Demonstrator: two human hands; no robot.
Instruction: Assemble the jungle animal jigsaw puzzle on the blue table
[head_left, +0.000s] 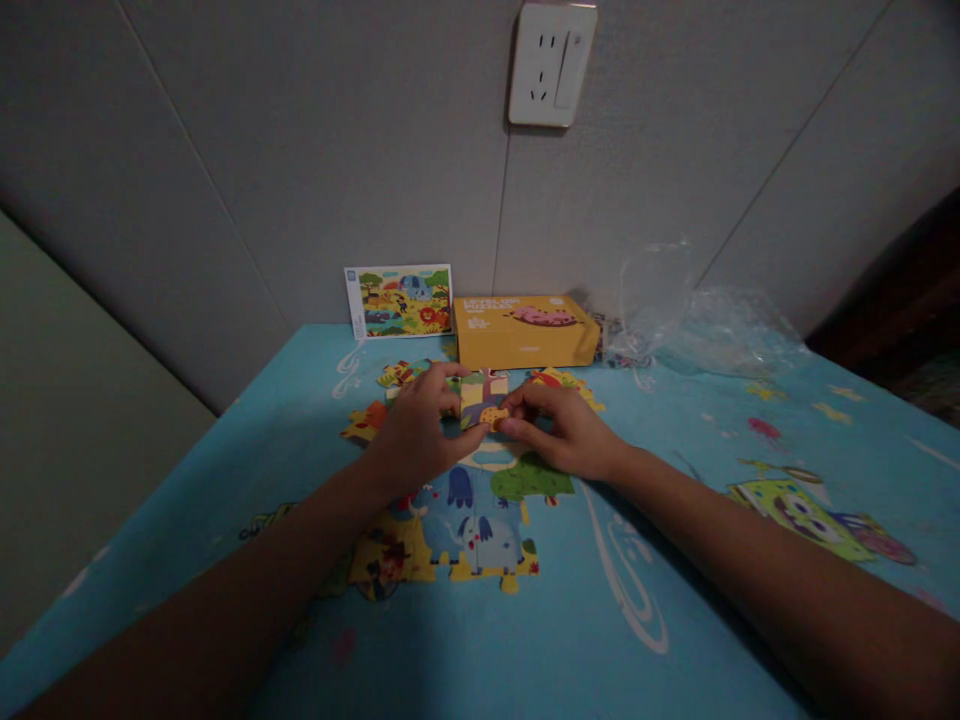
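Observation:
Between my hands, above the far part of the bed-like blue surface, is a jigsaw puzzle piece (474, 392) showing a tree trunk and a dark animal. My left hand (420, 418) grips it from the left, fingers along its top and thumb at its lower edge. Thumb and fingertips of my right hand (559, 425) pinch the right side, where a spotted yellow part shows. Whether this is one piece or two joined cannot be made out. Nearer to me lies a joined puzzle section (480, 530) with blue elephants and a green bush, partly behind my left forearm.
Loose puzzle pieces (364, 424) lie left of my left hand, others behind my right. A picture card (405, 303) leans on the wall beside a yellow puzzle box (525, 335). Clear plastic bags (731, 330) lie back right. A socket (553, 65) is on the wall.

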